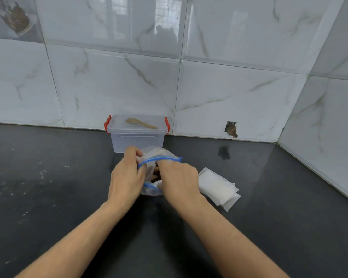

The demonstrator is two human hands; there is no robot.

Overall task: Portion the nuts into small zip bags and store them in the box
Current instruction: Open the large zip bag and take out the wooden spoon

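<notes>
A large clear zip bag [156, 154] with a blue zip strip stands on the dark counter, its mouth pulled open, brown nuts [156, 174] showing inside. My left hand [127, 175] pinches the left side of the bag's mouth. My right hand [179, 178] grips the right side, fingers curled over the rim. Behind the bag stands a clear plastic box [137, 140] with red clips, its lid on, and a wooden spoon [141, 123] lies on that lid. A stack of small empty zip bags [217, 187] lies just right of my right hand.
The black counter [58, 187] runs back to a marble-tiled wall, which turns a corner at the right. A small hole in the wall [231, 129] sits right of the box. Light specks dot the counter at the left.
</notes>
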